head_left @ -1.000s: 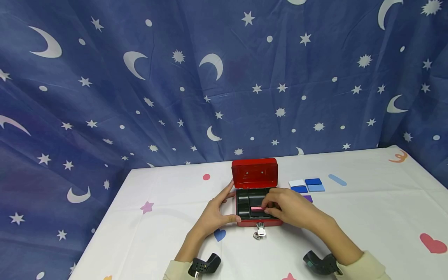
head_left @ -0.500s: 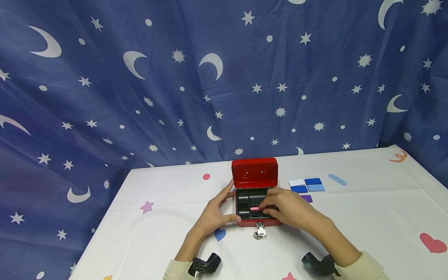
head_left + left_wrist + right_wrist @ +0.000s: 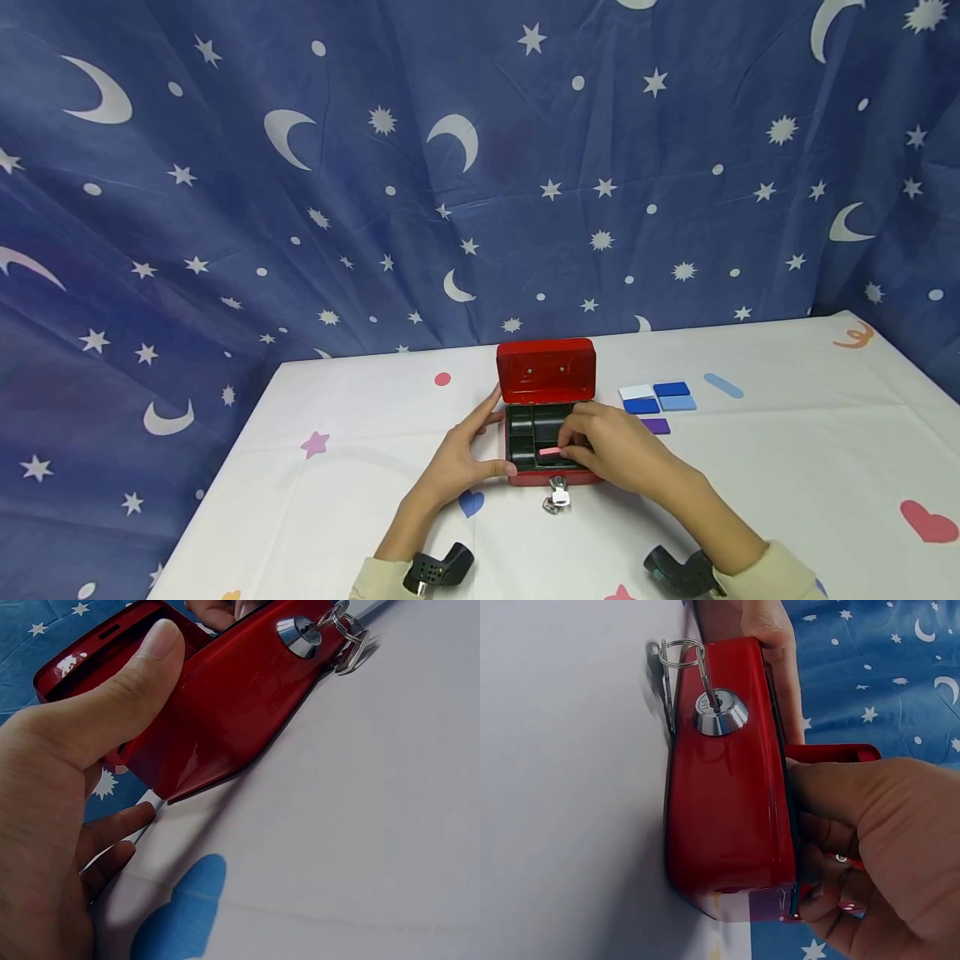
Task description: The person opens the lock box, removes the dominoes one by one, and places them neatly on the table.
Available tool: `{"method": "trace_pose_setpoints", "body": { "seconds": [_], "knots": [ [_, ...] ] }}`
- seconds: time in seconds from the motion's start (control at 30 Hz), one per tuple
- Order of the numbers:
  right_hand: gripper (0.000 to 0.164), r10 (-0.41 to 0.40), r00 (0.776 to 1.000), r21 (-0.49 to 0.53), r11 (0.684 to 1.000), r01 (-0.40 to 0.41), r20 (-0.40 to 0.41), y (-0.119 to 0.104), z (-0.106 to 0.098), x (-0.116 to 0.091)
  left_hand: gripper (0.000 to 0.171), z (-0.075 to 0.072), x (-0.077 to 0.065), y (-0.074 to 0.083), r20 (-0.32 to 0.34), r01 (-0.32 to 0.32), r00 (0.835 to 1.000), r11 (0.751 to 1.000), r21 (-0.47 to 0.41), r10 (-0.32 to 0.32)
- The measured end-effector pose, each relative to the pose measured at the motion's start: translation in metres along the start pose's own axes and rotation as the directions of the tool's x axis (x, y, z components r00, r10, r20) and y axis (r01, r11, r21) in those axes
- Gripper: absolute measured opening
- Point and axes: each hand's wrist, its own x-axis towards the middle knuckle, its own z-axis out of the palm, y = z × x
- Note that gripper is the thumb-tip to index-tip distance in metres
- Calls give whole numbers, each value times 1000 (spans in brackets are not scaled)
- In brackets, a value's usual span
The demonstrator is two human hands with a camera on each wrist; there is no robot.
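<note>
A small red cash box stands with its lid raised and a black compartment tray inside. My left hand rests along the box's left side, fingers mostly straight. Its thumb touches the front left corner, as the left wrist view also shows. Over the tray's right part, my right hand pinches a thin pink tile at the front compartment; the tile's right end is hidden by the fingers. Keys hang from the lock on the box front.
Right of the box lie flat tiles: white, dark blue, another blue and light blue. A purple tile is nearer the right hand. The white tablecloth has printed shapes; a starry blue curtain hangs behind.
My right hand shifts slightly left, then a little back. The pink tile tilts and sits slightly nearer the tray's front. More of the purple tile shows. My left hand stays still.
</note>
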Motion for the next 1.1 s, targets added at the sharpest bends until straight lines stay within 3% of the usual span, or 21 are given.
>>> {"method": "trace_pose_setpoints", "body": {
  "seconds": [0.17, 0.4, 0.63, 0.8, 1.03, 1.1],
  "knots": [
    [15, 29, 1000, 1, 1000, -29, 2, -2, 0, 0, 102, 4, 4, -24, -22, -3, 1000, 1000, 8, 3],
    [14, 7, 1000, -25, 1000, -7, -1, -2, 1, 0, 101, 5, 4, -28, -32, -19, 999, 1000, 18, 19],
    [11, -34, 999, -23, 999, 34, -33, -3, -4, 0, 97, -2, -3, 13, 0, 5, 1000, 1000, -5, -5],
    [11, -25, 998, -10, 1000, 24, -60, -4, -11, 0, 98, -2, -3, 13, 2, 6, 1000, 1000, 8, -6],
    [14, -44, 993, 10, 999, 45, -105, 4, -27, -2, 102, 5, 5, -24, -23, 1, 1000, 1000, 20, -1],
    [15, -54, 992, 21, 998, 56, -114, 8, -33, -3, 102, 5, 5, -28, -26, 1, 1000, 1000, 22, 0]
  ]
}}
